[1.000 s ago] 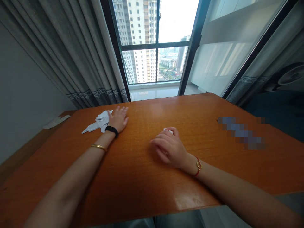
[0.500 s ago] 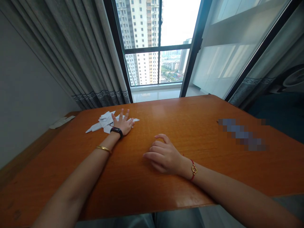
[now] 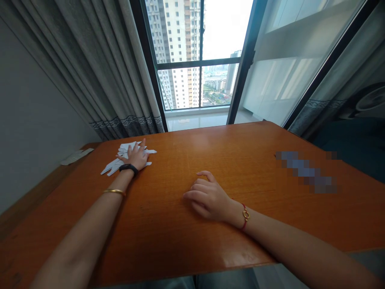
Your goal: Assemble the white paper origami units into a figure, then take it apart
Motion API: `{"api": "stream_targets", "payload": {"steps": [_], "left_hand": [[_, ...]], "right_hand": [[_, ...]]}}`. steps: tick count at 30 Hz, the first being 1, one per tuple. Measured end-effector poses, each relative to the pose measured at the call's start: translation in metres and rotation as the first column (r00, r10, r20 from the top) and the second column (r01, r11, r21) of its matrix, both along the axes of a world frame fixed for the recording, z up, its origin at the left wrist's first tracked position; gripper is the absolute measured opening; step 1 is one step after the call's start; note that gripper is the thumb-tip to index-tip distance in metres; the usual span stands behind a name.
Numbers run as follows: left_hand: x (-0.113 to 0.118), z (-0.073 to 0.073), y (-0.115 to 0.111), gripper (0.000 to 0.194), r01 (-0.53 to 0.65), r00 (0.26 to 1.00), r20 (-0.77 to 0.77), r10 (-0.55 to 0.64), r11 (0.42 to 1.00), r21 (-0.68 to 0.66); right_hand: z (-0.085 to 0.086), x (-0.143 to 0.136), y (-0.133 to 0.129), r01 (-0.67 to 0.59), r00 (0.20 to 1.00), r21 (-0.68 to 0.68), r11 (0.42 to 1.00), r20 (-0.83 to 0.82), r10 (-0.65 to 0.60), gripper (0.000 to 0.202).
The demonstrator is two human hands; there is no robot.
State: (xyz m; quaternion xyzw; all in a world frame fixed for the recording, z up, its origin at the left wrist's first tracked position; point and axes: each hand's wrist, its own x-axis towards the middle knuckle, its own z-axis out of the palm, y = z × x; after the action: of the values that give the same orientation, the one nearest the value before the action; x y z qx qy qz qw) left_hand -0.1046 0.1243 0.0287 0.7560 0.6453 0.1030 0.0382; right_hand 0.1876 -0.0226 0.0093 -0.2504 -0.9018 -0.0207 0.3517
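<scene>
Spread over a loose pile of white paper pieces [image 3: 123, 151], my left hand [image 3: 136, 157] lies palm down with its fingers apart, on the left of the wooden table. Paper ends stick out from under it on both sides, and the part beneath the palm is hidden. A dark wristband and a gold bangle are on that arm. My right hand [image 3: 207, 196] rests on the table near the middle, fingers loosely bent and the index finger standing apart, with nothing visible in it. A red cord bracelet with a gold ring circles its wrist.
The brown wooden table [image 3: 240, 160] stretches out before a window. A blurred-out object [image 3: 303, 168] lies at its right. A pale flat item [image 3: 76, 156] sits beyond the left edge, near the grey curtain [image 3: 99, 80]. A fan [image 3: 373, 100] stands at the far right.
My left hand has slid to the left across the table, and the paper pieces under it have shifted left and spread. My right hand has stayed nearly still.
</scene>
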Motion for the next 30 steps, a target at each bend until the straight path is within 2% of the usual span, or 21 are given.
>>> {"api": "stream_targets", "payload": {"steps": [2, 3, 4, 6, 7, 10, 13, 15, 19, 22, 30], "left_hand": [[0.025, 0.002, -0.022, 0.057, -0.040, 0.999, 0.029, 0.038, 0.997, 0.065], [0.039, 0.003, -0.036, 0.055, -0.006, 0.999, 0.037, 0.003, 0.998, 0.070], [0.053, 0.004, -0.051, 0.049, 0.066, 0.997, 0.045, -0.069, 0.996, 0.063], [0.077, 0.008, -0.081, 0.044, 0.316, 0.943, 0.089, -0.319, 0.948, 0.043], [0.086, 0.010, -0.094, 0.042, 0.379, 0.919, 0.099, -0.381, 0.924, 0.041], [0.102, 0.012, -0.120, 0.035, 0.415, 0.908, 0.051, -0.416, 0.909, 0.026], [0.104, 0.007, -0.128, 0.033, 0.419, 0.908, 0.013, -0.420, 0.908, 0.025], [0.104, 0.001, -0.130, 0.032, 0.462, 0.886, 0.027, -0.462, 0.887, 0.020], [0.105, -0.008, -0.136, 0.031, 0.559, 0.827, 0.054, -0.559, 0.829, 0.018], [0.106, -0.012, -0.139, 0.032, 0.609, 0.793, 0.017, -0.609, 0.793, 0.028], [0.102, -0.016, -0.139, 0.034, 0.660, 0.751, -0.022, -0.660, 0.751, 0.019]], "right_hand": [[0.002, 0.001, 0.002, 0.022, 1.000, -0.048, 0.999, 0.017, -0.022, 0.018], [0.003, 0.001, 0.003, 0.047, 0.998, -0.075, 0.996, 0.035, -0.044, 0.018], [0.004, 0.002, 0.005, 0.081, 0.995, -0.102, 0.991, 0.062, -0.075, 0.017], [0.006, 0.006, 0.008, 0.172, 0.979, -0.135, 0.976, 0.136, -0.154, 0.017], [0.007, 0.008, 0.011, 0.217, 0.965, -0.141, 0.966, 0.180, -0.191, 0.017], [0.008, 0.017, 0.017, 0.322, 0.914, -0.133, 0.937, 0.301, -0.271, 0.024], [0.009, 0.024, 0.020, 0.385, 0.877, -0.144, 0.912, 0.366, -0.312, 0.034], [0.009, 0.027, 0.020, 0.390, 0.873, -0.169, 0.905, 0.381, -0.305, 0.038], [0.008, 0.023, 0.015, 0.324, 0.892, -0.234, 0.917, 0.399, -0.213, 0.041], [0.006, 0.018, 0.011, 0.264, 0.898, -0.283, 0.922, 0.420, -0.128, 0.040], [0.000, 0.015, 0.011, 0.226, 0.911, -0.378, 0.898, 0.407, -0.058, 0.041]]}}
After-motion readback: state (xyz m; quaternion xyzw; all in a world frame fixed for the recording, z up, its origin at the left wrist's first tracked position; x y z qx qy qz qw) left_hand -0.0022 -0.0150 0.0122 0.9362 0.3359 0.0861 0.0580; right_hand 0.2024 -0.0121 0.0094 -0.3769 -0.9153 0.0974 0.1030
